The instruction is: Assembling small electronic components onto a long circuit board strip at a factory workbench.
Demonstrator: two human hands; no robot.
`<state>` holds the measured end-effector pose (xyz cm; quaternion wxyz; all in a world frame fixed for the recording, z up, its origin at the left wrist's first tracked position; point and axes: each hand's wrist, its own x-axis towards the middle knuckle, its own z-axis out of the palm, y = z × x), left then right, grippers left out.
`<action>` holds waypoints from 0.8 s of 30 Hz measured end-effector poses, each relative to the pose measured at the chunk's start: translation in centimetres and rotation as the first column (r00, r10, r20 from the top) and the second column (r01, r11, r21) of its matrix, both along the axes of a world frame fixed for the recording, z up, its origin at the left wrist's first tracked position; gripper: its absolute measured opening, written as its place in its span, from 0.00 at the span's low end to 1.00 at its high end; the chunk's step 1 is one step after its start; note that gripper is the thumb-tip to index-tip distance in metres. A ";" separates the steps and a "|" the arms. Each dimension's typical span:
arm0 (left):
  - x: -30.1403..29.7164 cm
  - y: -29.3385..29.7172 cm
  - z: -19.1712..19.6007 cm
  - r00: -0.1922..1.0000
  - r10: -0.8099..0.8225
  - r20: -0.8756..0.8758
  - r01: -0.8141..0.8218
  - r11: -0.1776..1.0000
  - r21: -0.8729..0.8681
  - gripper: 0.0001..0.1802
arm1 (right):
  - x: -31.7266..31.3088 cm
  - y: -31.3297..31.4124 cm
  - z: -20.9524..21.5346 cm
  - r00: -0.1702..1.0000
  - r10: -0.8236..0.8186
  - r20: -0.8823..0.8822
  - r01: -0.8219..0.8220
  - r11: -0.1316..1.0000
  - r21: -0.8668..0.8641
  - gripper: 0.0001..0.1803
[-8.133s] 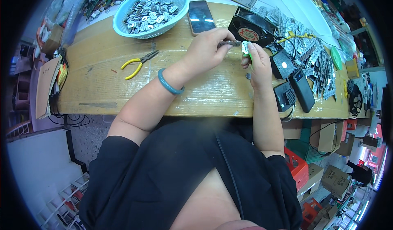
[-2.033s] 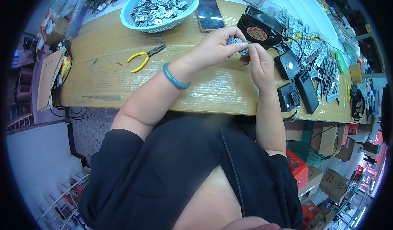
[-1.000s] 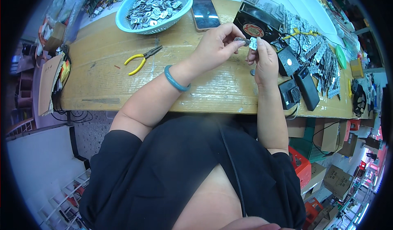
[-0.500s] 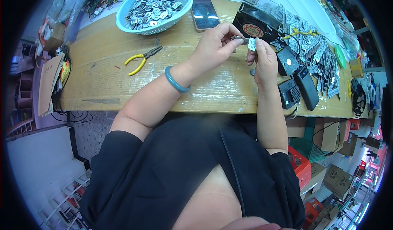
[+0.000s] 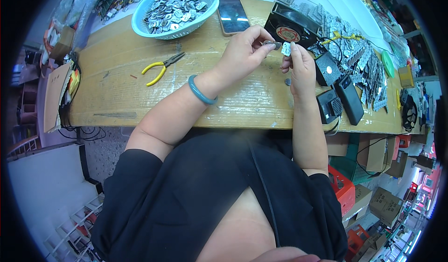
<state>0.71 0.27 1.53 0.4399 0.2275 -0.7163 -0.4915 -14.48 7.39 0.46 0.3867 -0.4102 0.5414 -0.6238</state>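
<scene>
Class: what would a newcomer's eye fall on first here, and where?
Probably the light blue basket of small metallic pieces, at the top, left of centre. Next, right of it, the left hand pinching a dark piece and the right hand holding a small pale piece. Yellow-handled pliers lie left of the hands, and silvery strips spread in a heap at upper right.

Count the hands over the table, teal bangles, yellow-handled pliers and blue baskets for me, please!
Hands (left hand and right hand): 2
Teal bangle: 1
Yellow-handled pliers: 1
Blue basket: 1
Total: 5
</scene>
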 end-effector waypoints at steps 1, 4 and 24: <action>0.0 0.0 0.1 1.000 0.005 0.011 -0.005 1.000 -0.014 0.05 | -0.1 -0.1 -0.1 1.000 -0.002 0.000 0.002 1.000 0.000 0.14; 0.1 -0.2 -0.2 0.999 -0.004 0.049 0.005 1.000 -0.024 0.06 | -0.3 -0.2 -0.4 0.998 -0.050 -0.038 0.050 0.999 -0.009 0.15; 0.3 -0.4 -0.3 0.997 -0.021 0.069 0.023 1.000 -0.018 0.06 | 0.2 0.0 0.0 0.996 0.022 -0.090 -0.021 1.000 0.005 0.15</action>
